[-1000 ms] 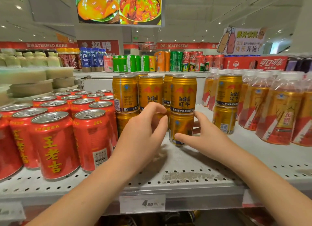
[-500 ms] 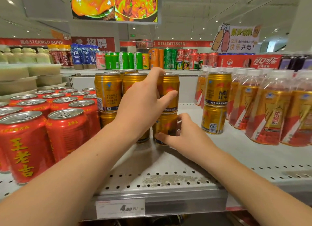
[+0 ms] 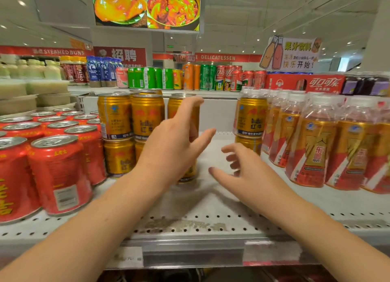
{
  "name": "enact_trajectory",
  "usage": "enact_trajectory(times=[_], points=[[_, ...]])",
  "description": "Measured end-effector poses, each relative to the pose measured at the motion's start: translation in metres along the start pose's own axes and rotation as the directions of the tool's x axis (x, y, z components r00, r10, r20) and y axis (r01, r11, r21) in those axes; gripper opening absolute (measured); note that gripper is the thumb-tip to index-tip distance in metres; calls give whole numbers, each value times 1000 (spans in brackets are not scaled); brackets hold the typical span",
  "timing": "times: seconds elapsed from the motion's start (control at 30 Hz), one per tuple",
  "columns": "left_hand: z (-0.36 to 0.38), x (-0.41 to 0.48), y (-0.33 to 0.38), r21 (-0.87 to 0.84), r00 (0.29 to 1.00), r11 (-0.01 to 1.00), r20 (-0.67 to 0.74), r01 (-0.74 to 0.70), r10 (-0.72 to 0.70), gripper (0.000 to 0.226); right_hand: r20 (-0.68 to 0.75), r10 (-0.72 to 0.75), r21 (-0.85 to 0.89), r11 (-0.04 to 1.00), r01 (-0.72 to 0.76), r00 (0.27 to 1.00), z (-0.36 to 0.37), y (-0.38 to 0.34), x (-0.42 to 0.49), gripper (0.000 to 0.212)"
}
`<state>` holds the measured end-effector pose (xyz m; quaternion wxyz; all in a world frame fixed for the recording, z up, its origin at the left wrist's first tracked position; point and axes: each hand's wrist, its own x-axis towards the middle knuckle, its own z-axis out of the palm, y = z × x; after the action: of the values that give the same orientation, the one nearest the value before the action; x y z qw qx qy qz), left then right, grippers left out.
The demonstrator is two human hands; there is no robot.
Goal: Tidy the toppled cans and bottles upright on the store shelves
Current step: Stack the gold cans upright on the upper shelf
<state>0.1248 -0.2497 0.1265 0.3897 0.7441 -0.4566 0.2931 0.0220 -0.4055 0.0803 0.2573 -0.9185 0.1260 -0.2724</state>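
Gold Red Bull cans stand upright in two-high stacks on the white perforated shelf (image 3: 211, 216). My left hand (image 3: 175, 142) hovers with fingers spread in front of the rightmost stack of that group, whose top can (image 3: 179, 110) and bottom can (image 3: 188, 174) are partly hidden behind it. My right hand (image 3: 244, 174) is open just right of that stack, over bare shelf, touching nothing. Another two-high gold stack (image 3: 251, 117) stands apart further right. Both hands are blurred by motion.
Red cans (image 3: 59, 172) crowd the shelf's left side. Shrink-wrapped orange drink bottles (image 3: 316, 142) fill the right. Behind, a higher shelf carries green, orange and red soda cans (image 3: 190, 77). A price strip (image 3: 190, 256) runs along the front edge.
Both hands have let go of the stacked gold cans and drawn back with fingers spread. The right hand moved right, away from the bottom can. The stack stays upright.
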Motion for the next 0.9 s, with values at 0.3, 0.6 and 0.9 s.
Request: enact_trajectory(times=[0.3,0.6,0.9], points=[[61,5,17,19,955,986,244,168,-167,41,-118,152,87,986,-142,981,-41,46,12,63],[86,-9,10,14,936,966,243,258,-254,27,-2,268,108,958,-266,963,-29,56,51,74],[81,-6,21,34,968,973,98,229,-232,45,86,105,216,969,-122,991,-33,74,53,52]])
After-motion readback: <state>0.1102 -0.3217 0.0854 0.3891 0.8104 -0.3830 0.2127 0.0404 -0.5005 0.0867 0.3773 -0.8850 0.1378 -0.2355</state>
